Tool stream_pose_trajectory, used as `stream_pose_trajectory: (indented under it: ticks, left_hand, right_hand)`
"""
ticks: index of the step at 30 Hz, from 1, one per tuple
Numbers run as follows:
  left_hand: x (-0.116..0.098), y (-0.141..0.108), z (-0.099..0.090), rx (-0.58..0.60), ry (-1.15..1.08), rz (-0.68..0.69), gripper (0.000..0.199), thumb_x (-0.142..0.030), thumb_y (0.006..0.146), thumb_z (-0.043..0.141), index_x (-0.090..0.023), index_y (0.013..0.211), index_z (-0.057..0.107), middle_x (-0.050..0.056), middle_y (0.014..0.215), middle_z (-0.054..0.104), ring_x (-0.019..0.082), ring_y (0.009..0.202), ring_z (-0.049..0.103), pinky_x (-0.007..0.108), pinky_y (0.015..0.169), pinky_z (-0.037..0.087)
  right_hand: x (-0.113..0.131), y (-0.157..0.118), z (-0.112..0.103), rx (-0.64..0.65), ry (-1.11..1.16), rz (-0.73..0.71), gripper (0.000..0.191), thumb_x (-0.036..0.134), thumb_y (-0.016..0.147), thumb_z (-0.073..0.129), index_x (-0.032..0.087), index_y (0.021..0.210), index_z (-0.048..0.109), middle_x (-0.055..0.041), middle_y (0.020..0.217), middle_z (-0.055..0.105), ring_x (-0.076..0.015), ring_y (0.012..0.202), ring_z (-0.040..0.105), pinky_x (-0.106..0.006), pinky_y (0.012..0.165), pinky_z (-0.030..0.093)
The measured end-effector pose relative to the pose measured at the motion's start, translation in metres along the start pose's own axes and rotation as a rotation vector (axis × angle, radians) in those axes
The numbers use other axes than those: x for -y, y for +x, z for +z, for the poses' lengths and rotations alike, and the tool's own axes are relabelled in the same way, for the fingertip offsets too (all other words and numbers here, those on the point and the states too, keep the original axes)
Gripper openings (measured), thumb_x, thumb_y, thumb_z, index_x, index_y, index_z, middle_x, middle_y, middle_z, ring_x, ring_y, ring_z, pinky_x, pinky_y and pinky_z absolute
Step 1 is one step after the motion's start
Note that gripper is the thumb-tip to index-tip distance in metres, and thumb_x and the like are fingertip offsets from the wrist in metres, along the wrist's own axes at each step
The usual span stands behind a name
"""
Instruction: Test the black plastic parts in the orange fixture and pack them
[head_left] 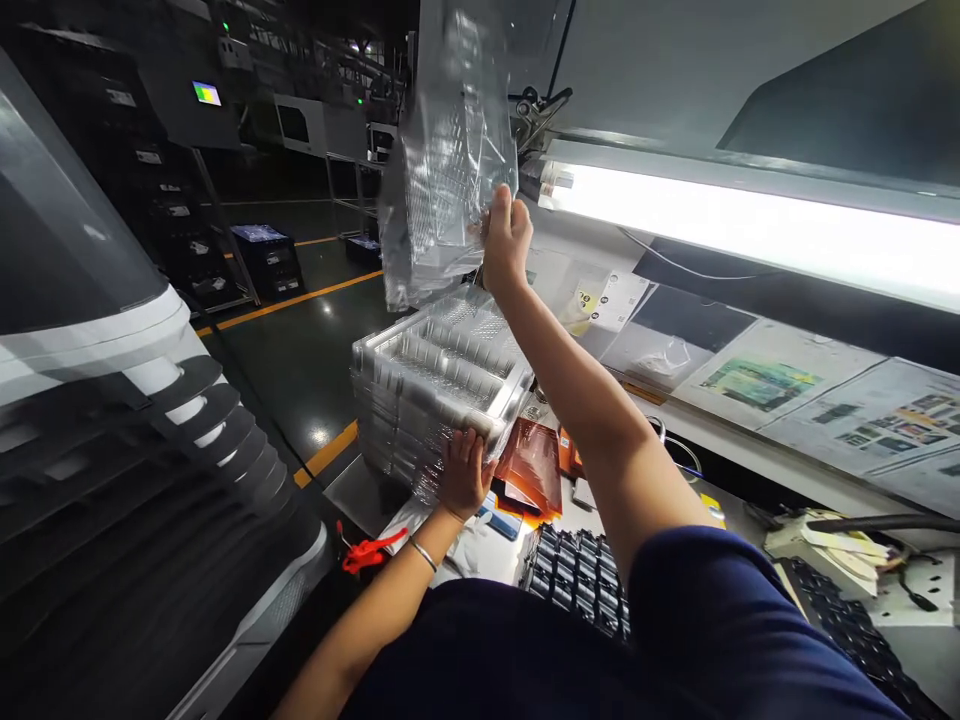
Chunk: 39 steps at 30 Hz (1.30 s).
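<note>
Raised in front of me, my right hand point(507, 235) has its thumb and curled fingers closed on the edge of a clear plastic tray point(454, 165). The tray is tilted nearly upright and looks slightly blurred. Below it stands a stack of clear plastic trays point(405, 400) with moulded ribs and rows. My left hand point(465, 475) lies against the near corner of that stack, fingers stretched over its upper edge. A bracelet point(424, 553) circles the left wrist.
Orange translucent sheets point(531, 465) and a black compartment tray point(577, 575) lie on the bench. Red ties point(371, 550) are near the left forearm. A bright tube lamp point(750, 220) hangs at right. A large grey-and-white machine part point(90, 330) stands close at left; black crates point(266, 260) are beyond.
</note>
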<state>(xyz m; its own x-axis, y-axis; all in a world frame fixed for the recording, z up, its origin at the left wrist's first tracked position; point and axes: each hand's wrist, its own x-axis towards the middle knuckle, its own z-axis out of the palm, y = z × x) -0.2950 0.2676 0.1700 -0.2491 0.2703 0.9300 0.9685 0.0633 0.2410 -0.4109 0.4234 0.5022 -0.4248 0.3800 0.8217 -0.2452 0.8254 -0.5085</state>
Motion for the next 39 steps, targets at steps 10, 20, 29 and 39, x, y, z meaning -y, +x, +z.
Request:
stream_pose_trajectory:
  ticks: [10, 20, 29, 39]
  left_hand:
    - [-0.015, 0.033, -0.060, -0.114, -0.127, -0.065, 0.072, -0.021, 0.089, 0.051, -0.011, 0.149, 0.013, 0.025, 0.153, 0.024, 0.030, 0.145, 0.017, 0.055, 0.114, 0.022]
    - [0.021, 0.154, -0.057, 0.277, -0.087, 0.015, 0.028, -0.029, 0.093, 0.044, -0.015, 0.108, 0.064, 0.013, 0.104, 0.070, 0.028, 0.116, 0.056, 0.058, 0.113, 0.014]
    - [-0.050, 0.056, -0.062, 0.047, -0.217, -0.031, 0.056, -0.011, 0.082, 0.057, -0.015, 0.136, 0.044, 0.019, 0.133, 0.052, 0.029, 0.134, 0.040, 0.054, 0.110, 0.030]
    - [-0.102, -0.029, 0.030, 0.945, -0.538, -1.552, 0.006, -0.019, 0.077, 0.065, -0.014, 0.080, 0.062, 0.010, 0.079, 0.069, 0.022, 0.076, 0.068, 0.039, 0.074, 0.056]
  right_hand:
    - [0.072, -0.157, -0.101, 0.802, -0.416, -0.325, 0.021, 0.037, 0.095, 0.044, 0.022, 0.086, 0.055, -0.0046, 0.077, 0.056, -0.0187, 0.073, 0.054, -0.035, 0.074, 0.048]
    - [0.012, -0.207, -0.104, 0.816, -0.405, -0.232, 0.043, 0.049, 0.079, 0.063, 0.015, 0.105, 0.063, -0.0112, 0.101, 0.064, -0.0248, 0.099, 0.054, -0.042, 0.096, 0.039]
    - [-0.081, -0.387, -0.181, 0.861, -0.747, 0.846, 0.072, 0.032, 0.076, 0.071, 0.004, 0.136, 0.043, -0.0288, 0.142, 0.040, -0.0363, 0.133, 0.037, -0.049, 0.108, 0.031]
    - [-0.111, -0.445, -0.200, 1.047, -0.618, 0.850, 0.025, 0.008, 0.088, 0.046, 0.006, 0.100, 0.068, -0.0182, 0.104, 0.068, -0.0260, 0.104, 0.062, -0.033, 0.088, 0.046]
